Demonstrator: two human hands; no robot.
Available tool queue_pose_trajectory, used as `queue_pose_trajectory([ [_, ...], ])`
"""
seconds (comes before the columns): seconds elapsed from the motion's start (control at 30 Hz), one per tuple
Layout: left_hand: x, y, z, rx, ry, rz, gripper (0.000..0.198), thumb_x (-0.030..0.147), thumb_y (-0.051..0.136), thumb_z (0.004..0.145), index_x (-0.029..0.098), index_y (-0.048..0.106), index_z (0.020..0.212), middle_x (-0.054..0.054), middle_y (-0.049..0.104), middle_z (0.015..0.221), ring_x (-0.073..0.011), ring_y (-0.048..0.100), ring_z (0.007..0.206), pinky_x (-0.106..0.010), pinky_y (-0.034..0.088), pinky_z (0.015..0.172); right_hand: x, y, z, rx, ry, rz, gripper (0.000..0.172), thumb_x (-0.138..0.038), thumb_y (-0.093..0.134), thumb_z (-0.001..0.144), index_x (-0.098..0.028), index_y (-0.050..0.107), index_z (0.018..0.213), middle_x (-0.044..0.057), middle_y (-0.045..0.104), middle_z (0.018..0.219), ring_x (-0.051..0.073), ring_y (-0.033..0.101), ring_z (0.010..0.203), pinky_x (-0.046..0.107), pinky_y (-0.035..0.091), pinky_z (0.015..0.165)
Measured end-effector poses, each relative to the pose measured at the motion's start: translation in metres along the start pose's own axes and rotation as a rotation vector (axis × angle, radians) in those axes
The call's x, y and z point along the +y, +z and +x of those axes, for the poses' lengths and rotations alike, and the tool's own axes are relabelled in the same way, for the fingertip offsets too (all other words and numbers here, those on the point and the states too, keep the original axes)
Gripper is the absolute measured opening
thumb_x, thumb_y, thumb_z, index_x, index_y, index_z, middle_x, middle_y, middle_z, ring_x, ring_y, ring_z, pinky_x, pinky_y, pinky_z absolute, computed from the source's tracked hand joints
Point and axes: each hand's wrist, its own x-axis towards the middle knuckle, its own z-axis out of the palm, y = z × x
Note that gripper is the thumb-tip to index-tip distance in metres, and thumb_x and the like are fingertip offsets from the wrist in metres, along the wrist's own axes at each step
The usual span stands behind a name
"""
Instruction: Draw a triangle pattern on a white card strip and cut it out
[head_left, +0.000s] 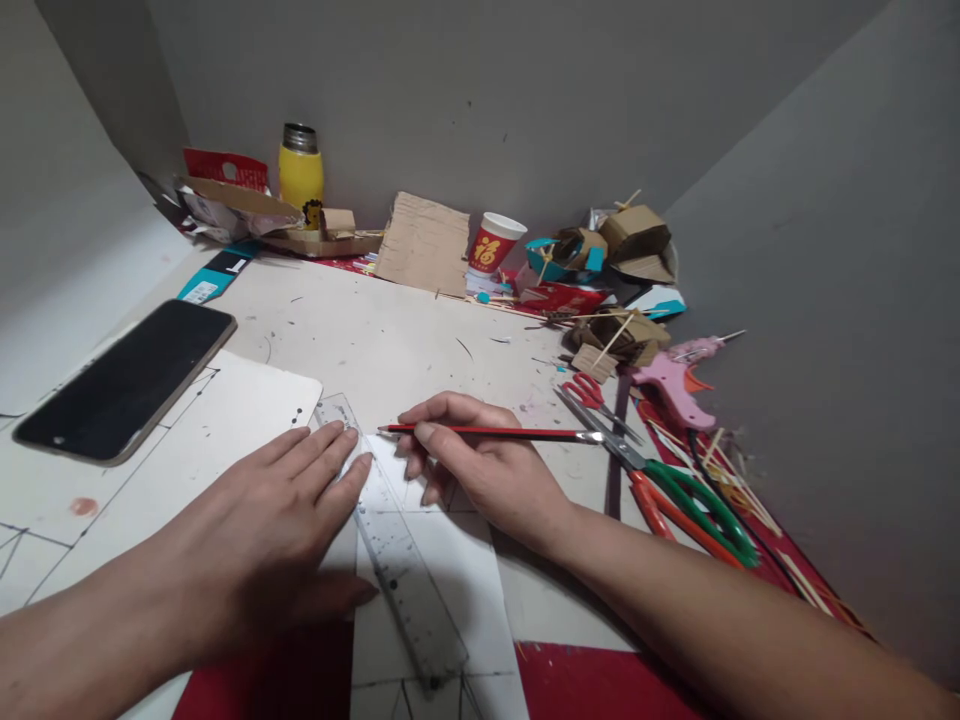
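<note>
My left hand [281, 510] lies flat, fingers stretched out, with its fingertips on the edge of a clear plastic ruler [409, 590]. The ruler slants across a white sheet of paper [480, 620] that bears drawn lines near its lower end. Between thumb and fingers, my right hand [487, 470] grips a red and black pencil [517, 434], which lies nearly level, its tip pointing left just beside the ruler's upper end. Another sheet with line drawings [247, 400] lies to the left, partly under my left hand.
A smartphone [127, 380] lies at left. Green-and-orange scissors [675, 500], small red scissors [589, 390] and a pink glue gun [679, 385] lie at right. Along the back stand a yellow bottle [301, 175], cardboard [424, 245], a paper cup [495, 245] and cardboard scraps [637, 235].
</note>
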Motion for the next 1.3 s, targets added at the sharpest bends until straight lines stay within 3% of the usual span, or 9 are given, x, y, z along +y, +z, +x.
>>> queue_pose_trajectory([
  [0.43, -0.0001, -0.0006, -0.0023, -0.078, -0.031, 0.038, 0.081, 0.057, 0.069, 0.078, 0.006, 0.054, 0.139, -0.028, 0.049, 0.146, -0.0427, 0.05, 0.133, -0.057, 0.044, 0.107, -0.0013, 0.001, -0.0011, 0.017, -0.016, 0.009, 0.014, -0.027, 0.065, 0.078, -0.016, 0.067, 0.085, 0.005, 0.069, 0.075, 0.013, 0.062, 0.06, 0.022, 0.054, 0.044],
  [0.73, -0.0056, -0.0022, -0.0049, -0.006, 0.031, 0.023, 0.08, 0.054, 0.07, 0.08, 0.007, 0.052, 0.141, -0.027, 0.05, 0.146, -0.0432, 0.051, 0.132, -0.056, 0.048, 0.103, -0.0014, -0.0006, 0.0006, 0.018, -0.022, 0.026, 0.013, -0.026, 0.065, 0.076, -0.016, 0.066, 0.084, 0.004, 0.069, 0.075, 0.012, 0.062, 0.061, 0.02, 0.053, 0.045],
  [1.1, -0.0051, -0.006, -0.0024, -0.005, 0.045, 0.029, 0.079, 0.05, 0.072, 0.079, 0.005, 0.052, 0.14, -0.028, 0.053, 0.143, -0.0439, 0.053, 0.13, -0.058, 0.051, 0.099, 0.0021, -0.0026, -0.0002, -0.016, -0.053, -0.02, 0.013, -0.026, 0.062, 0.078, -0.016, 0.066, 0.085, 0.0, 0.065, 0.065, 0.008, 0.053, 0.047, 0.021, 0.047, 0.043],
  [1.3, -0.0052, -0.0051, -0.003, -0.005, 0.034, 0.022, 0.079, 0.051, 0.072, 0.079, 0.005, 0.052, 0.141, -0.029, 0.052, 0.144, -0.0437, 0.052, 0.131, -0.058, 0.05, 0.102, 0.0027, -0.0031, -0.0017, -0.023, -0.077, -0.073, 0.01, -0.024, 0.06, 0.08, -0.016, 0.065, 0.084, 0.001, 0.065, 0.065, 0.01, 0.055, 0.048, 0.024, 0.046, 0.045],
])
